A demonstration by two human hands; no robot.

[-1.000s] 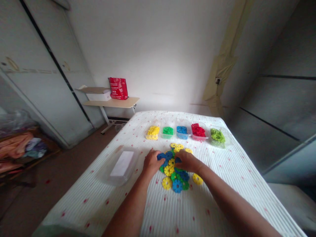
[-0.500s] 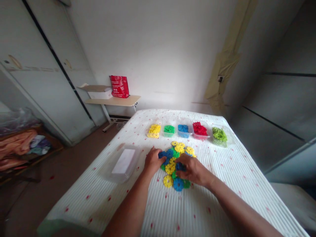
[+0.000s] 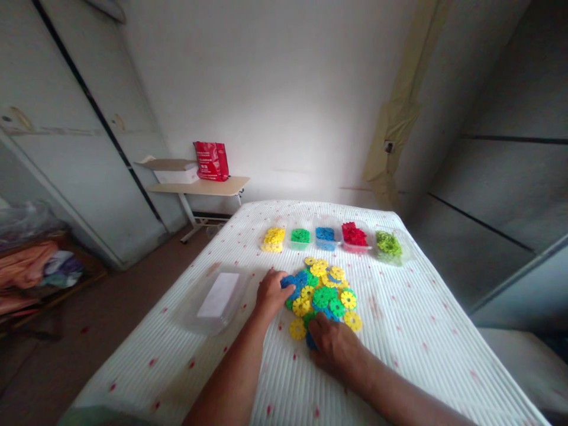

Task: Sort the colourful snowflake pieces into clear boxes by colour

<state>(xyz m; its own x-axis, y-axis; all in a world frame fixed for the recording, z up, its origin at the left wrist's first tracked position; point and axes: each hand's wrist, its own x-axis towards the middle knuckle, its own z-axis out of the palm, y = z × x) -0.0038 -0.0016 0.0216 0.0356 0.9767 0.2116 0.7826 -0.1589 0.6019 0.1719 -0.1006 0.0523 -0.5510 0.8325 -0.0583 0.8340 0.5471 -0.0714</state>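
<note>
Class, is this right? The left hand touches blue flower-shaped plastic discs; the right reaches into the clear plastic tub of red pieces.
Not quite: the head view shows the right hand at the near edge of the yellow, green and blue disc pile, not in the tub of red pieces. The rest stands.

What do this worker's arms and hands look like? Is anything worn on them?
They are a person's own: the left hand and right hand wear no gloves. Both forearms are bare as far as they show, with no sleeve, watch or cable visible. Any rings would be too small to make out.
</note>
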